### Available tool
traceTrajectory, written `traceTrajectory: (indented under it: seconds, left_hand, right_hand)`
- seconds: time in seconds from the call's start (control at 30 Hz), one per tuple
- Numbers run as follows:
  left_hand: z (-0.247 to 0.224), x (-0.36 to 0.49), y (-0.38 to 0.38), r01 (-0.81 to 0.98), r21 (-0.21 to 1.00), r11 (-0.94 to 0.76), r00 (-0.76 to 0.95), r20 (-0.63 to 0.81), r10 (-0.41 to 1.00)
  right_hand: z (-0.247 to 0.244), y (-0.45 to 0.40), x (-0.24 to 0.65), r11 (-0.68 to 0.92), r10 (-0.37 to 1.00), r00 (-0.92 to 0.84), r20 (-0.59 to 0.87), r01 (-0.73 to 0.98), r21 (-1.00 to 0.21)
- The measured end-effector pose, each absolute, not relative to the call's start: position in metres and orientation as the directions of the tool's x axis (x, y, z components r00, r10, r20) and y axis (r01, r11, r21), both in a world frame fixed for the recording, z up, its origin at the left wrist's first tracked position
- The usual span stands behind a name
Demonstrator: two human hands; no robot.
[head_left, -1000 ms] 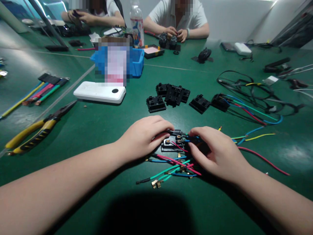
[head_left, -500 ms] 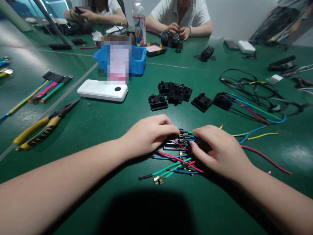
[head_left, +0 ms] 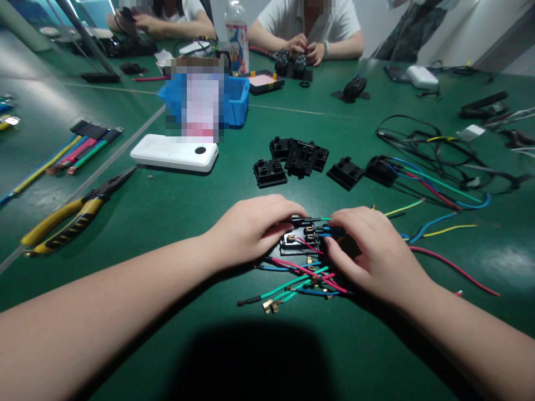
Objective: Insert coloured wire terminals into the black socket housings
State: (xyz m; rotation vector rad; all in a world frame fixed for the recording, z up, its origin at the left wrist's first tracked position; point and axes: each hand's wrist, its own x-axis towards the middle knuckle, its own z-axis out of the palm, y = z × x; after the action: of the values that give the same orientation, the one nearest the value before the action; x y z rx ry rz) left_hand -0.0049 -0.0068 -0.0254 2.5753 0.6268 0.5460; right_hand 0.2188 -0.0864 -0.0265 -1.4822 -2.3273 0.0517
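Note:
A small black plastic housing (head_left: 288, 248) with brass terminals lies on the green table between my hands. My left hand (head_left: 257, 227) has its fingers curled over the housing's upper left edge, with the thumb at its left side. Green, blue and red wires run from the housing toward my right hand (head_left: 374, 245). Its fingers and thumb close around the blue wires (head_left: 325, 229) at the housing's right side; the palm hides part of them. Just below lie loose red, blue and green wires (head_left: 288, 265) with brass crimp ends.
Several black housings (head_left: 303, 159) lie ahead, with a wired one (head_left: 380, 171) to their right. Yellow-handled pliers (head_left: 73, 223), a white power bank (head_left: 173, 153) and a blue bin (head_left: 238, 103) stand left. Two people sit across the table.
My left thumb has drawn back leftward, uncovering a brass terminal on the housing. A green wire now stretches along the housing's top, and a yellow-green wire beyond my right hand has swung upward.

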Motion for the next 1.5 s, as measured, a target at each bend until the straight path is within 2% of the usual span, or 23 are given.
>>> traceTrajectory:
  seconds: [0.33,0.5,0.7,1.03,1.2,1.33,1.5]
  left_hand:
    - [-0.0263,-0.0047,-0.0074,0.322,0.457,-0.829,0.837,0.271,0.475]
    - [-0.0259,-0.0054,-0.0076,0.321,0.434,-0.841,0.846,0.267,0.461]
    - [-0.0251,-0.0052,-0.0076,0.342,0.501,-0.795,0.829,0.238,0.507]
    - [-0.0252,-0.0050,-0.0073,0.356,0.499,-0.790,0.826,0.228,0.516]
    - [-0.0255,-0.0054,-0.0066,0.363,0.515,-0.777,0.808,0.242,0.538]
    - [-0.0278,-0.0054,-0.0048,0.389,0.591,-0.707,0.744,0.250,0.619]
    - [-0.0302,-0.0044,-0.0011,0.403,0.776,-0.485,0.633,0.147,0.760]
  right_hand:
    - [-0.0249,-0.0858,0.2176,0.495,0.836,-0.406,0.370,0.849,-0.187]
    - [-0.0237,-0.0875,0.2183,0.570,0.791,-0.468,0.394,0.798,-0.197]
    - [-0.0246,-0.0871,0.2186,0.626,0.756,-0.542,0.368,0.763,-0.163]
    - [-0.0233,-0.0909,0.2156,0.626,0.757,-0.552,0.349,0.766,-0.145]
    - [-0.0259,-0.0881,0.2159,0.510,0.843,-0.442,0.307,0.838,-0.193]
    - [-0.0269,-0.0873,0.2159,0.452,0.885,-0.399,0.239,0.860,-0.237]
    - [-0.0265,-0.0902,0.2165,0.467,0.872,-0.394,0.290,0.846,-0.255]
